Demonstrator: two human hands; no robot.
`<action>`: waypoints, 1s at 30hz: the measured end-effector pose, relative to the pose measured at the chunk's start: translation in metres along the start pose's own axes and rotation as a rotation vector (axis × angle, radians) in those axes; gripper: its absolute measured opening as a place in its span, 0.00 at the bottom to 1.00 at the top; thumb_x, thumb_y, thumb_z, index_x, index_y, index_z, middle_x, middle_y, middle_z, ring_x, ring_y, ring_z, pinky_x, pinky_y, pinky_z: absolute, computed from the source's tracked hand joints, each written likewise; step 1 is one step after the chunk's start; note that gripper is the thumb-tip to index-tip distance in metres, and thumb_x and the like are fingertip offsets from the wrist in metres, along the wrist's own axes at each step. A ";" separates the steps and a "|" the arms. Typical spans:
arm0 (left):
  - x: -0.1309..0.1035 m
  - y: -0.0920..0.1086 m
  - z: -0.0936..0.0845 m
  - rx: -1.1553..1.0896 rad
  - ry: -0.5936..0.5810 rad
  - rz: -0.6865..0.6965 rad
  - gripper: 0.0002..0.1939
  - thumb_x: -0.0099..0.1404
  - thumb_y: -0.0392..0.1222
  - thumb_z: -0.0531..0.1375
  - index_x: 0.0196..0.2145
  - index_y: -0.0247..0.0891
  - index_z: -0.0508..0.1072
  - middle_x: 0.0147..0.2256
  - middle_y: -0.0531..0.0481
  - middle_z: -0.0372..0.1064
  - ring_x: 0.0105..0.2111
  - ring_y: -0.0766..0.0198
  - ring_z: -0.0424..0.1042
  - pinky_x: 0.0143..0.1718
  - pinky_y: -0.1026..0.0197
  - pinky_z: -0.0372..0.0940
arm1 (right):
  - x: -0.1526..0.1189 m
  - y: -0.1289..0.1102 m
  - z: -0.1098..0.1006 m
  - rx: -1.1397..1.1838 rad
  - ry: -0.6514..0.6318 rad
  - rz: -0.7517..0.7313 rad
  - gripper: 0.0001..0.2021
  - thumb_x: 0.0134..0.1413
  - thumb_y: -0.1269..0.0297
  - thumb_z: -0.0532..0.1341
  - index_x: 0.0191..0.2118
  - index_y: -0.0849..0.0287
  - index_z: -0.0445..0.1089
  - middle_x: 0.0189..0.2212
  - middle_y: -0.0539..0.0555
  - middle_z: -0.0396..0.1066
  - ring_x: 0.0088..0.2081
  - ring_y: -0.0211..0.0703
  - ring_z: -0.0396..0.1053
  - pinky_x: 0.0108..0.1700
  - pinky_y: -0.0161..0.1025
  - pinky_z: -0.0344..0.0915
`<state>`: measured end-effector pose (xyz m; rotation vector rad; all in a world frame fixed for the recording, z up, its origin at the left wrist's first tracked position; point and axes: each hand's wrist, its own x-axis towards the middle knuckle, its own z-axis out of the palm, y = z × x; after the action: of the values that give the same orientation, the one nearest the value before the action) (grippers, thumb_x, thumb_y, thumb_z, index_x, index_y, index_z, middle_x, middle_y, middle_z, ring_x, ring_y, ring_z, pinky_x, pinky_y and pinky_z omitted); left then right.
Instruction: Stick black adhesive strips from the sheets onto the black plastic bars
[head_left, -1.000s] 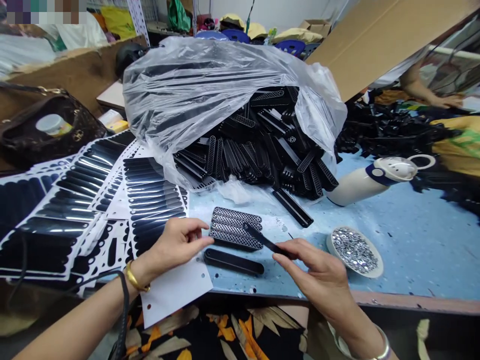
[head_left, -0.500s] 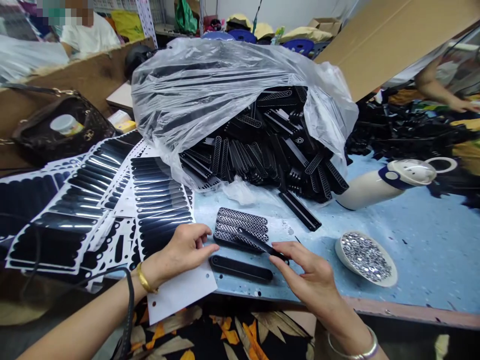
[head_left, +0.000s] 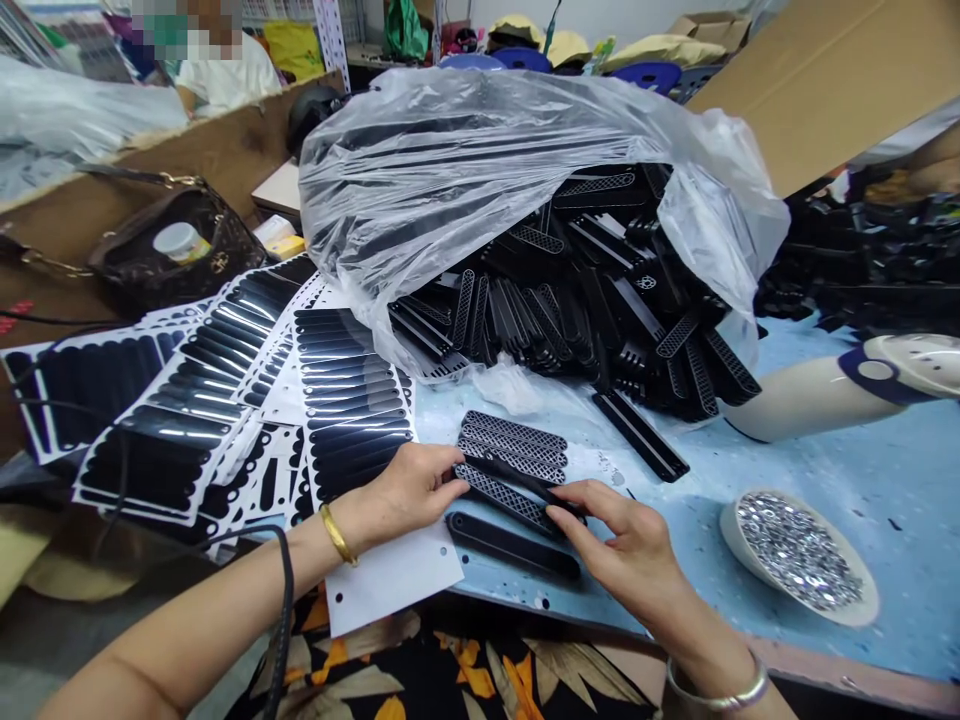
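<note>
A thin dark strip [head_left: 519, 475] with rounded ends is held just above a row of black lattice-patterned bars [head_left: 514, 437] on the blue table. My left hand [head_left: 420, 485] is closed in a pinch at the strip's left end. At its right end, the thumb and fingers of my right hand [head_left: 626, 540] pinch it. One lattice bar [head_left: 501, 496] lies directly below the strip, close to both hands. Nearer to me rests a plain black bar [head_left: 514, 548] with a rounded left end. A white sheet [head_left: 394, 590] with small holes lies under my left wrist.
A clear plastic bag [head_left: 420, 170] spills many black parts [head_left: 555, 320] at the back. Sheets of black stickers [head_left: 352, 400] spread on the left beside a brown handbag [head_left: 120, 255]. A bowl of small shiny pieces [head_left: 799, 550] and a lying cream bottle [head_left: 817, 395] are right.
My left hand has moved onto the strip's left end, where before it was apart from it. My right hand keeps its hold. The whole view has shifted, with things appearing farther right.
</note>
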<state>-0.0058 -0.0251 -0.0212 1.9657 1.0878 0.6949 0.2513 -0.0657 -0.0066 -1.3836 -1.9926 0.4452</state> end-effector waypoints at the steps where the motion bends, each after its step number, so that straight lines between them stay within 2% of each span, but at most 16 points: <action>1: 0.001 0.000 0.000 0.000 0.005 -0.002 0.05 0.62 0.37 0.61 0.34 0.34 0.76 0.23 0.52 0.69 0.22 0.67 0.66 0.26 0.66 0.60 | 0.002 0.001 0.001 -0.006 0.013 -0.005 0.06 0.56 0.63 0.61 0.33 0.56 0.75 0.26 0.52 0.77 0.27 0.42 0.75 0.30 0.37 0.74; 6: 0.002 -0.002 0.000 -0.045 0.028 -0.023 0.05 0.60 0.37 0.63 0.35 0.35 0.77 0.23 0.52 0.71 0.23 0.67 0.67 0.26 0.67 0.61 | 0.007 0.000 -0.003 -0.016 0.016 -0.059 0.05 0.55 0.63 0.63 0.35 0.54 0.76 0.29 0.52 0.78 0.30 0.44 0.77 0.33 0.38 0.75; 9: 0.000 -0.004 0.002 -0.131 0.036 -0.081 0.11 0.57 0.35 0.63 0.39 0.36 0.78 0.22 0.53 0.72 0.22 0.68 0.68 0.25 0.67 0.62 | 0.006 -0.004 -0.006 -0.037 0.005 -0.099 0.05 0.55 0.62 0.63 0.36 0.54 0.77 0.30 0.53 0.79 0.31 0.46 0.78 0.35 0.40 0.76; 14: -0.001 -0.001 0.002 -0.282 -0.016 -0.195 0.11 0.58 0.33 0.60 0.39 0.34 0.79 0.21 0.53 0.72 0.20 0.68 0.69 0.24 0.68 0.64 | 0.009 -0.006 -0.005 -0.047 -0.063 -0.131 0.06 0.56 0.63 0.62 0.36 0.54 0.77 0.31 0.54 0.80 0.32 0.47 0.78 0.35 0.40 0.78; 22: 0.000 0.003 0.000 -0.493 -0.066 -0.364 0.12 0.56 0.32 0.60 0.39 0.32 0.77 0.21 0.55 0.70 0.17 0.70 0.70 0.21 0.69 0.64 | 0.013 -0.006 -0.003 -0.070 -0.092 -0.186 0.06 0.56 0.66 0.61 0.36 0.55 0.77 0.31 0.54 0.80 0.31 0.46 0.79 0.34 0.39 0.78; 30: 0.001 0.005 -0.002 -0.497 -0.064 -0.374 0.10 0.56 0.32 0.60 0.37 0.31 0.77 0.20 0.55 0.69 0.17 0.71 0.70 0.21 0.70 0.64 | 0.014 -0.005 0.000 -0.085 -0.092 -0.210 0.07 0.57 0.67 0.60 0.36 0.55 0.77 0.31 0.54 0.79 0.30 0.45 0.78 0.33 0.39 0.77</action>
<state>-0.0050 -0.0251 -0.0157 1.3119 1.0802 0.6189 0.2447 -0.0544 0.0015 -1.2052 -2.2271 0.3367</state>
